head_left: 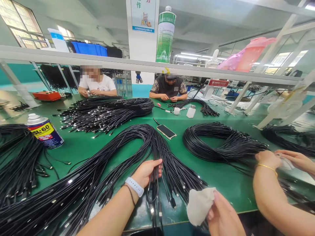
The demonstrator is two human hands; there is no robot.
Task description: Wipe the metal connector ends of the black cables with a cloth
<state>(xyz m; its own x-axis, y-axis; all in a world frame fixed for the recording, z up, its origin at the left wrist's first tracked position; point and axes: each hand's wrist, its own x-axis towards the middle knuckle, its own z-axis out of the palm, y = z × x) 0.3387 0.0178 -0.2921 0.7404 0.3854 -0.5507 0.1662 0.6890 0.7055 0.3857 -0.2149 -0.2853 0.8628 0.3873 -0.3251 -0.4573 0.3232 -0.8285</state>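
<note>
My left hand [150, 171], with a pale watch strap at the wrist, is closed around several black cables whose connector ends hang down toward the table's front edge. These belong to a large curved bundle of black cables [118, 139] spread over the green table [169, 178]. At the lower right, my right hand [222, 211] pinches a crumpled white cloth [200, 206] between thumb and fingers. The cloth is beside the connector ends on the right side of the bundle.
A phone [166, 131] lies behind the bundle, near another cable pile [105, 113]. An SL-60 can [44, 131] stands left. At right, a co-worker's hands [270, 160] are beside a coiled bundle [209, 141]. Two people sit opposite, beyond a shelf [110, 62].
</note>
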